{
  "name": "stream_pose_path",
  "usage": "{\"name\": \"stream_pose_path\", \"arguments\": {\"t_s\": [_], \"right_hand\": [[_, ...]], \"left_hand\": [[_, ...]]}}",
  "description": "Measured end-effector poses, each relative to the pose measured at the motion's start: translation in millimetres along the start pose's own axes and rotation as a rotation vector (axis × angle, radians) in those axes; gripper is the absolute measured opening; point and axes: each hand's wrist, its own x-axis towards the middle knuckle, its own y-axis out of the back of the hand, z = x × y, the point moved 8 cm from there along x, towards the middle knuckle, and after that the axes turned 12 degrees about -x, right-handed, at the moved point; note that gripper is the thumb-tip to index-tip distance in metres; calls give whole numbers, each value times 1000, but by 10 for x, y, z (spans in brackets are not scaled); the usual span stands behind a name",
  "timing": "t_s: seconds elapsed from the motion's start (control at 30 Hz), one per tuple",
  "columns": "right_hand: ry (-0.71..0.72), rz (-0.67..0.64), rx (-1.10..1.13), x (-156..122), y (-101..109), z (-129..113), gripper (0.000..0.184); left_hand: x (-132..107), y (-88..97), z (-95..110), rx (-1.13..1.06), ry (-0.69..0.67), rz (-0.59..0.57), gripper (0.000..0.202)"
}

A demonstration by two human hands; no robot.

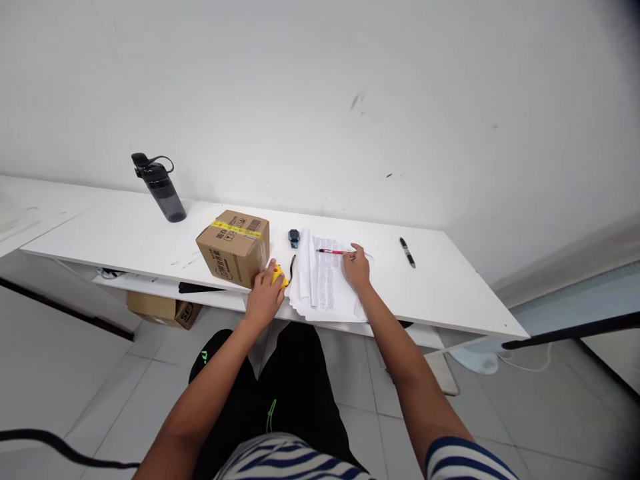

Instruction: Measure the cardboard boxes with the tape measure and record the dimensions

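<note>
My left hand [264, 297] is closed around a small yellow object [278, 275] with a black strap, at the front edge of the white table, just right of a taped cardboard box [233, 248]. My right hand [356, 265] rests on a stack of printed papers [326, 280], its fingers curled at the tip of a red pen [331, 251] that lies across the top of the sheets. Whether the fingers grip the pen or only touch it is unclear.
A dark water bottle [161, 187] stands at the back left of the white table [450, 287]. A small blue device [294, 237] lies behind the papers, a black pen [407, 253] to the right. Another cardboard box [163, 309] sits on the floor beneath.
</note>
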Motion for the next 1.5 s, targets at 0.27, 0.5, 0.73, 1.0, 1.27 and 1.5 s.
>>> {"name": "stream_pose_path", "arguments": {"t_s": [0.27,0.5,0.73,1.0,1.27,1.5], "right_hand": [[6,6,1,-6,-7,0,54],[7,8,5,-9,14,-13,53],[-3,13,26,17,1,14,53],[-74,-75,166,87,-5,100,58],[535,-299,-49,-563,285,-938,54],[1318,-176,-367,-2007,223,-2127,59]], "left_hand": [[33,-31,7,-6,-36,-31,36],[35,-10,30,-17,-29,-35,36],[25,-30,6,4,-9,-34,36],[-35,50,-58,-115,-40,20,39],[-253,414,270,-216,-217,163,42],[-385,1080,663,-319,-288,289,31]]}}
